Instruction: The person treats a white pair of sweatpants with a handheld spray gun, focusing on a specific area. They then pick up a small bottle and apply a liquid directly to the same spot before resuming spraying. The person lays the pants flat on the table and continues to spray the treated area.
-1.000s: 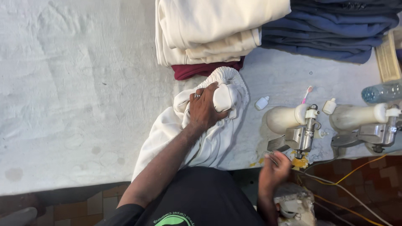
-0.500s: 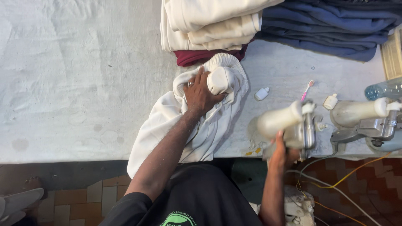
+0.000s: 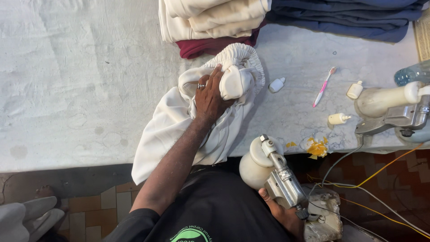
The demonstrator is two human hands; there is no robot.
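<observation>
Stained white table [image 3: 80, 89] — tiled floor [image 3: 89, 210] below

Both hands [image 3: 209, 99] [image 3: 280, 214] clenched, arms apart

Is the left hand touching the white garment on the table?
Touching. The head view shows the left hand pressed onto the bunched white garment, with its fingers lying against the cloth and no gap visible between them.

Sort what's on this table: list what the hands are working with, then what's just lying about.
In hand: left hand, white garment, right hand, spray gun.

Lying about: pink toothbrush, small bottles, second spray gun, folded cream stack, blue stack, maroon cloth.
</observation>
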